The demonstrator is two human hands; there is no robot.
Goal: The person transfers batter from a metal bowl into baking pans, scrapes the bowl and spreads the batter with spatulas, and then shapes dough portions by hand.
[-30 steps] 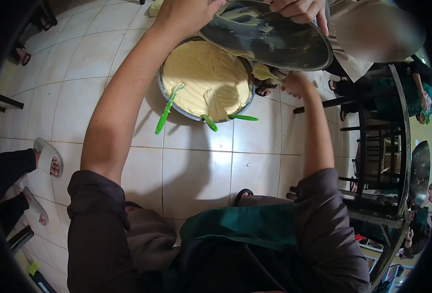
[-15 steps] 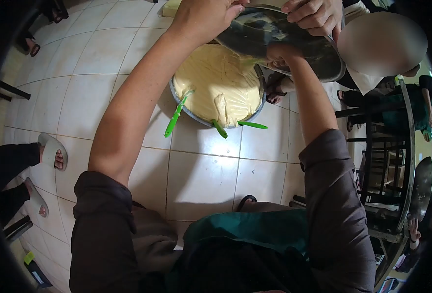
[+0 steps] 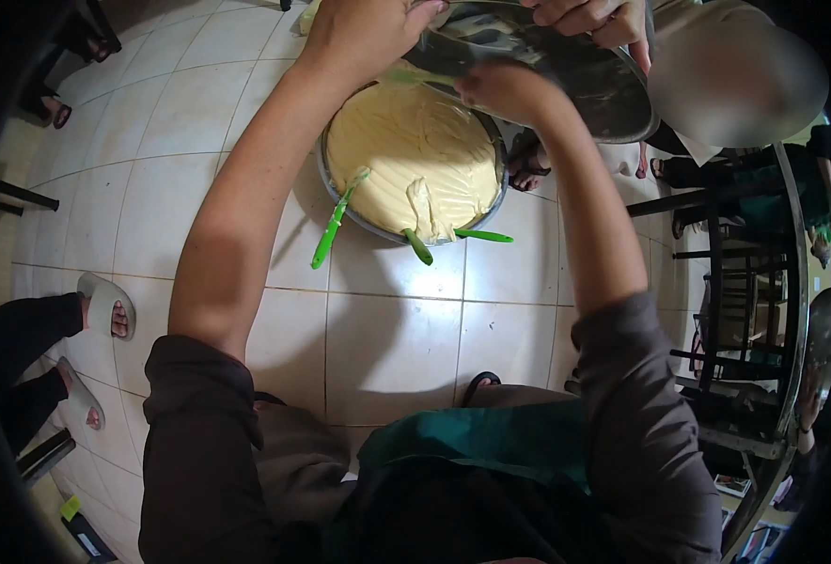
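Note:
A big tilted metal bowl (image 3: 585,89), smeared inside with pale batter, hangs over a wide tub (image 3: 504,188) on the floor. My left hand (image 3: 368,38) grips the bowl's left rim, its thumb on the edge. Inside the bowl's lower side, my right hand (image 3: 505,91) is closed on a green spatula (image 3: 408,75), blurred by motion, pointing left. Thick pale yellow batter (image 3: 406,141) fills the tub. Three more green spatulas, one at the left (image 3: 331,230), one in front (image 3: 419,248) and one at the right (image 3: 484,236), rest in it with handles over the rim.
Another person's hand (image 3: 594,21) holds the bowl's far right rim. That person leans in at the upper right. Black metal furniture (image 3: 726,273) stands on the right. Someone's sandalled feet (image 3: 105,305) are at the left on the tiled floor (image 3: 387,329).
My right hand has swept left and up along the bowl with the spatula. The bowl and my left hand have shifted slightly up and left in view.

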